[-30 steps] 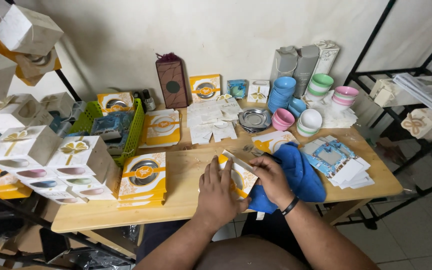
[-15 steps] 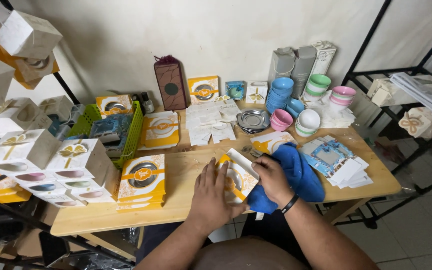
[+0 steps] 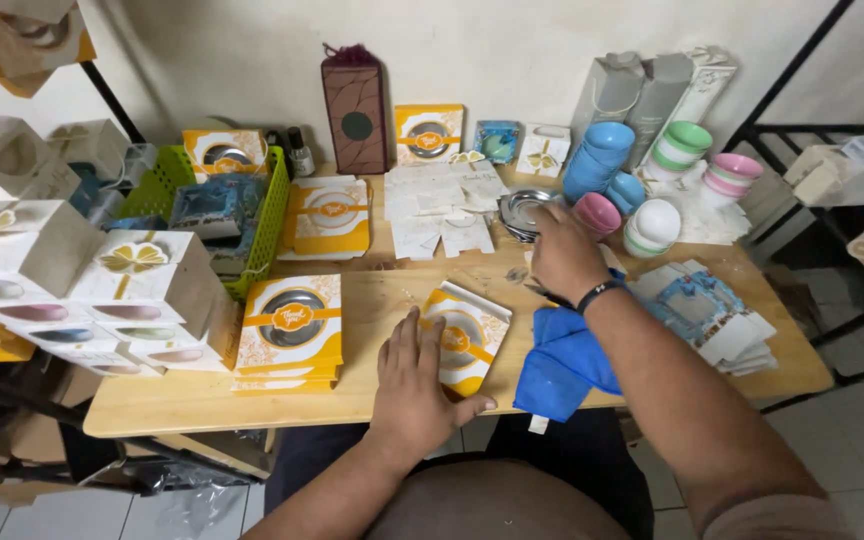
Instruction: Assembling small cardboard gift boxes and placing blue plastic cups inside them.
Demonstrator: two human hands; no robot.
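Note:
My left hand (image 3: 419, 376) lies flat on a small yellow-and-white gift box (image 3: 466, 336) near the front of the wooden table (image 3: 212, 395), its fingers spread along the box's left side. My right hand (image 3: 564, 252) reaches toward the back, over a stack of shiny metal dishes (image 3: 519, 212), with a black band at the wrist. Whether its fingers hold a dish I cannot tell. A blue cloth (image 3: 564, 361) lies under my right forearm at the table's front edge.
A stack of yellow window boxes (image 3: 290, 330) lies left of the box. White gift boxes (image 3: 102, 285) pile up at far left by a green basket (image 3: 252, 215). Pastel bowls (image 3: 652, 185), flat white cartons (image 3: 442, 210) and blue-printed packets (image 3: 704, 312) fill the back and right.
My right hand has let go of the yellow box and moved back to the metal dishes. The box now lies flat under my left hand, and the blue cloth is uncovered.

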